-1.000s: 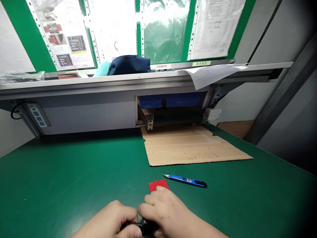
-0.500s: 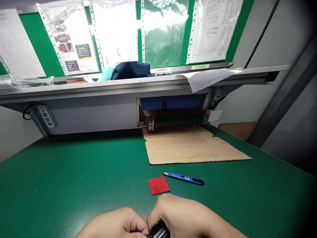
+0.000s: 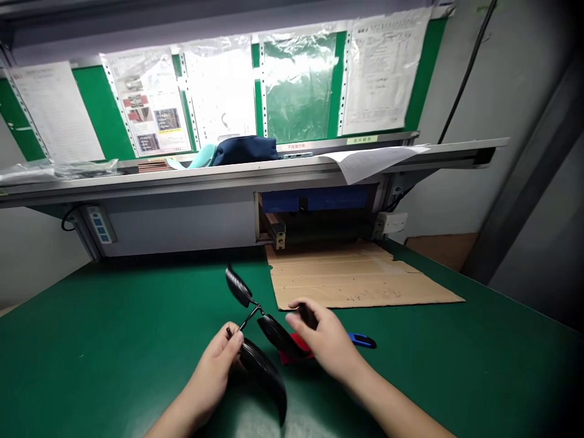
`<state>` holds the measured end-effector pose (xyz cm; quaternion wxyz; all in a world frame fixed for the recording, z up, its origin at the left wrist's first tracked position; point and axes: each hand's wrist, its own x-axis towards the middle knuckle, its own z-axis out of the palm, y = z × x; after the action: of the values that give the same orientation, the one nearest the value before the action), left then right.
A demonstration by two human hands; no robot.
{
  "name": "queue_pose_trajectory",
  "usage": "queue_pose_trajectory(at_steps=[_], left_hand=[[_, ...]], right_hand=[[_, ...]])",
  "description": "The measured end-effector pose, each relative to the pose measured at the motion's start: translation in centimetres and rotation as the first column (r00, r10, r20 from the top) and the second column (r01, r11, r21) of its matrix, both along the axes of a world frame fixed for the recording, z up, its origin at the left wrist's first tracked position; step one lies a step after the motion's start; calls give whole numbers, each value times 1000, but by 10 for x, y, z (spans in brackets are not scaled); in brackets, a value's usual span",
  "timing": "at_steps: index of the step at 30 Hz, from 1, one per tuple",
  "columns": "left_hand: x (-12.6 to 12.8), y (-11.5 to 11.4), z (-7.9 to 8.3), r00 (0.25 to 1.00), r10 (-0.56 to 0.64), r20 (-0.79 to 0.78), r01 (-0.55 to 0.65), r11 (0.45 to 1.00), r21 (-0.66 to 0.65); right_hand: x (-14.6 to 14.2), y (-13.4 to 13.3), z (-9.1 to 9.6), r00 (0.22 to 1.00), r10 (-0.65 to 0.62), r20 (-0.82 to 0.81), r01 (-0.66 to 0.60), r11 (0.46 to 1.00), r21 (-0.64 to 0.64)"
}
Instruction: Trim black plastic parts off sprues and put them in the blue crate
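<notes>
Above the green desk [image 3: 114,328], I hold the black headset [image 3: 264,371] by its thin wire in my closed left hand [image 3: 212,371], so it hangs free; my right hand [image 3: 328,340] seems to pinch a small dark piece [image 3: 308,316] over the red pad [image 3: 294,356].

The characters "不良履历表" are legible on the white label [image 3: 292,146] at the shelf edge; the green label [image 3: 362,140] and posted sheets [image 3: 381,73] are too small to be read.
</notes>
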<state>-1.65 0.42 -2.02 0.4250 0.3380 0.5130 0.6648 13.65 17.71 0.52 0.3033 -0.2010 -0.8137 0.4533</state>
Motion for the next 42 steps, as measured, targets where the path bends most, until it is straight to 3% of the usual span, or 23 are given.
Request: queue_pose_trajectory(at_steps=[2, 5, 8, 10, 12, 14, 17, 20, 24, 27, 29, 32, 34, 36, 39, 42], left_hand=[[6, 2, -4, 999, -19, 46, 18, 1000, 11], [21, 2, -5, 987, -77, 138, 72, 997, 38], [33, 1, 1, 912, -136, 386, 126, 991, 50], [34, 1, 5, 901, -123, 416, 137, 991, -3], [25, 1, 8, 969, -72, 237, 95, 992, -87], [9, 0, 8, 999, 30, 16, -28, 990, -139], [-14, -2, 5, 962, 234, -140, -253, 958, -137], [-27, -5, 7, 926, 275, -259, -321, 934, -154], [-25, -10, 19, 931, 104, -349, -194, 953, -233], [-18, -17, 32, 920, -87, -383, -15, 967, -255], [-12, -23, 40, 873, -184, -452, 83, 969, -234], [-5, -26, 45, 803, -220, -554, 153, 974, -165], [-3, -23, 43, 842, -213, -495, 167, 976, -137], [-4, -17, 37, 913, -175, -370, 130, 981, -144], [-9, -9, 25, 971, -44, -235, -1, 982, -188], [-9, -6, 19, 989, 113, -94, -129, 974, -186]], right_hand=[[0, -7, -2, 997, 13, 73, -25, 987, 161], [-3, -16, -7, 977, -27, 211, -76, 882, 464], [-6, -17, -9, 963, -92, 252, -69, 822, 565], [-6, -16, -7, 958, -100, 268, -74, 818, 571], [-2, -18, -1, 944, -107, 313, -95, 818, 567], [4, -21, 3, 918, -51, 394, -184, 825, 535], [10, -27, 5, 848, 156, 507, -404, 809, 426], [12, -29, 4, 825, 251, 506, -500, 740, 449], [14, -26, 13, 924, 133, 358, -351, 663, 661], [17, -27, 25, 968, 66, 242, -239, 529, 814], [17, -30, 29, 960, 94, 263, -276, 469, 839], [16, -33, 27, 877, 213, 431, -476, 497, 725], [13, -32, 22, 841, 205, 500, -528, 515, 675], [10, -28, 17, 876, 46, 480, -432, 516, 740], [8, -20, 12, 910, -269, 314, -139, 516, 845], [9, -17, 14, 915, -369, 166, 98, 600, 794]])
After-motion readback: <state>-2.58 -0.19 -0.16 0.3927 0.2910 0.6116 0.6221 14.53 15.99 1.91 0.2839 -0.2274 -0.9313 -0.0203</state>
